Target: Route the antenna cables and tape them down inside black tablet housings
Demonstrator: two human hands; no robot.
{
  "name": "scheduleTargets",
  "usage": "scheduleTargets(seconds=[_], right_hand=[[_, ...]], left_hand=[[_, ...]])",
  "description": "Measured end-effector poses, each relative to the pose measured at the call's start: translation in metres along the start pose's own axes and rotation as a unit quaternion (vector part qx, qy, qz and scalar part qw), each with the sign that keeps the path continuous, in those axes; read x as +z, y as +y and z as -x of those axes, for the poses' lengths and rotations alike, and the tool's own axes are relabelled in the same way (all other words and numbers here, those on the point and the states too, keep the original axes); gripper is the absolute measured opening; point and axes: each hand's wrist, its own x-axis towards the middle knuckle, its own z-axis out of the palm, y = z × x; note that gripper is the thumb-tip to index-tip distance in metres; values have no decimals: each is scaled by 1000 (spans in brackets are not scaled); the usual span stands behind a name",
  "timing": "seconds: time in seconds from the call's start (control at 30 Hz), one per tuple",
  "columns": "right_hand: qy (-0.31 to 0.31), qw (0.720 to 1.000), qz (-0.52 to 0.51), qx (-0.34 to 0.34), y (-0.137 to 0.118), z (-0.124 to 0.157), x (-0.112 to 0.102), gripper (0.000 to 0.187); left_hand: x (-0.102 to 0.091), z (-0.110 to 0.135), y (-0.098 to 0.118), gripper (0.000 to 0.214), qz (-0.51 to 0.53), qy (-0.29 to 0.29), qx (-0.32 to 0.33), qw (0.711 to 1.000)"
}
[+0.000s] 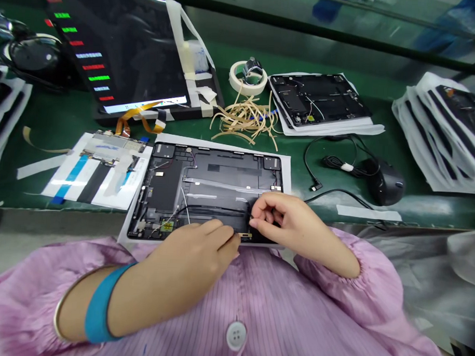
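Note:
A black tablet housing [222, 169] lies open on a white sheet in front of me, its inner side up. Over its near edge, my left hand [201, 252] has its fingers curled down and close together, the tips partly hidden beside a small gold strip [245, 235]. My right hand [277, 213] pinches thumb and forefinger at the lower right inside the housing. A thin black cable [216, 208] runs across the housing toward that pinch; what sits between the fingertips is too small to tell. A white wire [186, 199] crosses the left part.
Behind stand a monitor [129, 44], a tape roll [233, 83], tan strips [243, 118] and another tablet housing [322, 98]. A circuit board [112, 146] lies left on a white panel. At right are a mouse [386, 183] and a stack of sheeted parts [422, 137].

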Motion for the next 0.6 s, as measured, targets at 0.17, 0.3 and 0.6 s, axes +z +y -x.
scheduleTargets(seconds=[0.17,0.3,0.6], right_hand=[[-2,999,-34,-13,2,8,-5,7],[18,999,-41,0,5,6,0,6],[52,999,-10,-9,8,-1,7,5]], left_hand=[[3,2,1,28,-17,2,12,1000],[6,1,5,27,-42,53,-15,998],[18,-9,4,37,-37,52,-14,998]])
